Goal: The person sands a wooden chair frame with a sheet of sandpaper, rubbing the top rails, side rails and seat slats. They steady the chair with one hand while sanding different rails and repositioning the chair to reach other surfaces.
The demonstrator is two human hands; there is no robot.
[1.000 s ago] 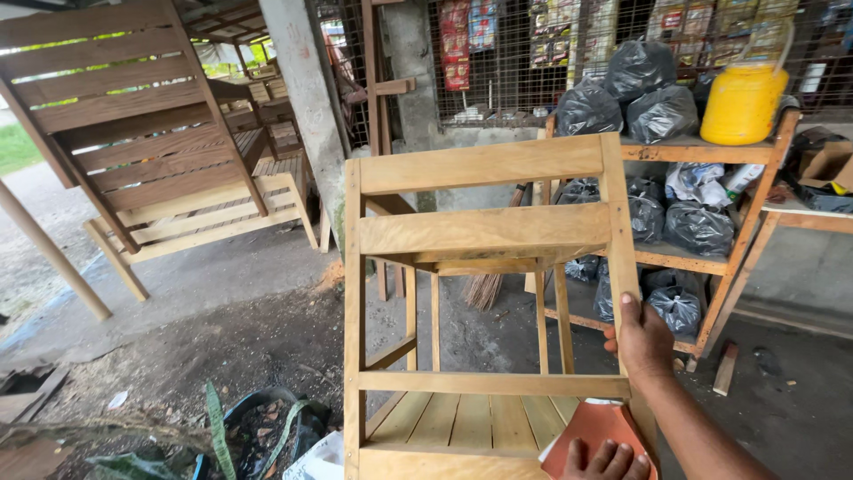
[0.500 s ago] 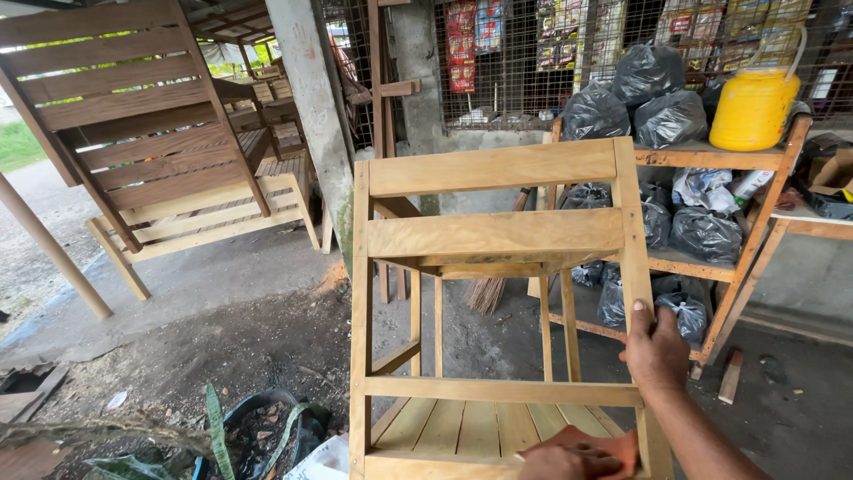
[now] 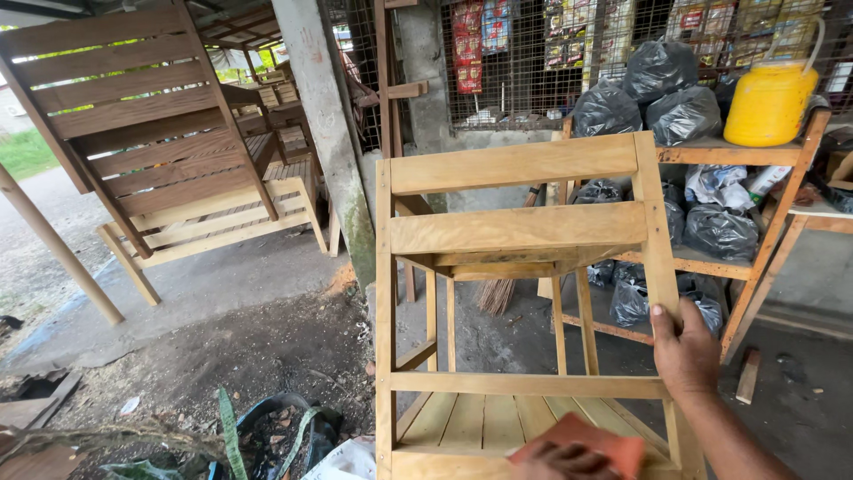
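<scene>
A pale wooden chair frame with two broad back rails and a slatted seat stands in front of me. My right hand grips its right upright just above the lower crossbar, thumb on the front face. At the bottom edge of the view my left hand is only partly visible. Its fingers press an orange sanding pad onto the seat slats near the front right corner.
A wooden shelf behind the chair carries black plastic bags and a yellow jug. A concrete pillar stands left of it. Slatted wooden benches lean at the left. Dirt, debris and a tyre lie at lower left.
The view has shifted slightly. My left hand with the orange pad dropped low in the frame and now rests on the seat's front right part. The right hand keeps its grip on the upright.
</scene>
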